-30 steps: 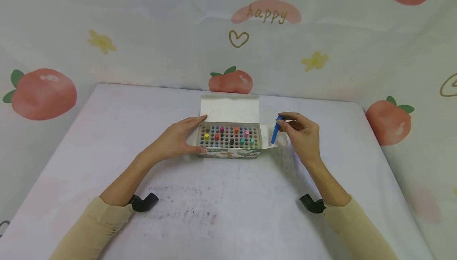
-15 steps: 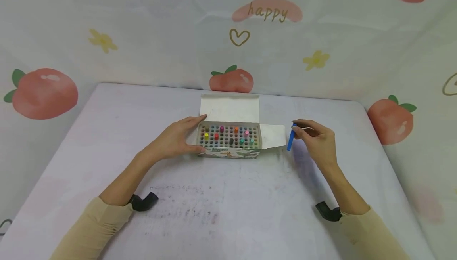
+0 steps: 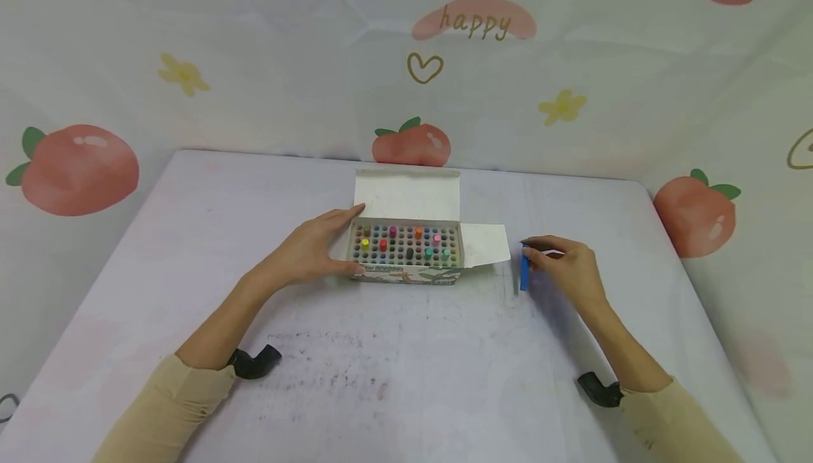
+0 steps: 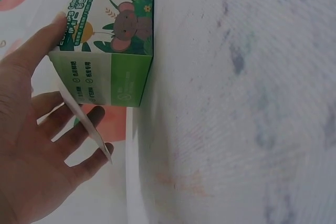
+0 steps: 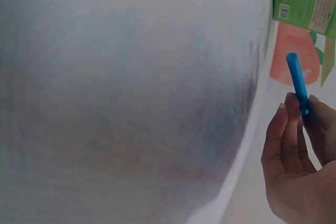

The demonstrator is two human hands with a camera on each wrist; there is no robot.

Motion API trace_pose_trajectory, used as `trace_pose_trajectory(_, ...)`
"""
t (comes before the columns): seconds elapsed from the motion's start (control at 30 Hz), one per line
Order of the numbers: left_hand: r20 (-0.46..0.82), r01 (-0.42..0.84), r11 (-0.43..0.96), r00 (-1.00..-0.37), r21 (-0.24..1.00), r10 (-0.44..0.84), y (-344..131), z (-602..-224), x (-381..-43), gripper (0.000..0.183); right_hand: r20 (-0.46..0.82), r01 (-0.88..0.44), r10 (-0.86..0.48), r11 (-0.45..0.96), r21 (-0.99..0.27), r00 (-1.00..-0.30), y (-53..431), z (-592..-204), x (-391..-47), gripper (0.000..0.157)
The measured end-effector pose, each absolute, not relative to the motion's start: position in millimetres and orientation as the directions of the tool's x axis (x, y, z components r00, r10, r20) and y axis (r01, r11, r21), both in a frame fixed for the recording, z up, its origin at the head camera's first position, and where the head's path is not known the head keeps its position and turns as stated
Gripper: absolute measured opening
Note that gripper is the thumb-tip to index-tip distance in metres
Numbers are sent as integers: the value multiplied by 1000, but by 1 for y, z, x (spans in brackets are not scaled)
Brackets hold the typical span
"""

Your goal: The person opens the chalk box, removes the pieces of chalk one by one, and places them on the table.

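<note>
A chalk box (image 3: 406, 276) printed with animals stands on the table with its lid and side flap folded out. Inside, colored chalk tips stand in a holed grid. My left hand (image 3: 305, 248) grips the box's left end, thumb on the front face; in the left wrist view its fingers spread behind a white side flap (image 4: 86, 121). To the right of the box, my right hand (image 3: 568, 269) pinches a blue chalk stick (image 3: 524, 272) by its upper end. The stick is nearly upright, low over the table; whether its lower end touches, I cannot tell.
The white tabletop (image 3: 406, 364) carries smudges and faint marks at the front left. The box's right flap (image 3: 485, 244) juts out toward the right hand. A printed cloth (image 3: 286, 61) hangs behind the table.
My right hand has moved right and then down toward the table with the blue chalk stick, away from the box; the stick is now more upright. The left hand keeps its place on the box.
</note>
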State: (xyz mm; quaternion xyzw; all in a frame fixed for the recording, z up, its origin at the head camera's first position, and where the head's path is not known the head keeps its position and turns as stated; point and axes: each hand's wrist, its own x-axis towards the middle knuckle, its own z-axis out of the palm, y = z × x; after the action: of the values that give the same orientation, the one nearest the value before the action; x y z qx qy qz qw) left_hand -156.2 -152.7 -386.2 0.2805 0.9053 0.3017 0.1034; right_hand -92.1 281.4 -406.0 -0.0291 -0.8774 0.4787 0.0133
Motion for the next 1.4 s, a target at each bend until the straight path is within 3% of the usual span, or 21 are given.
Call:
trace_pose_trajectory(0.37,-32,432,658,-822,617,569,-154,-385,-156,105,-144,130,29,622,-772,-989,287,-411,-98,38)
trace_pose_trajectory(0.73,-35,425,661,-825,619,564,-153,-382,-156,104,-164,124,10,703,-700,-986,290,-412,-102,32)
trace_pose_trajectory(1.4,-14,433,637,-821,638,571,-154,-384,-153,103,56,15,86,664,-748,-995,279,-388,-93,29)
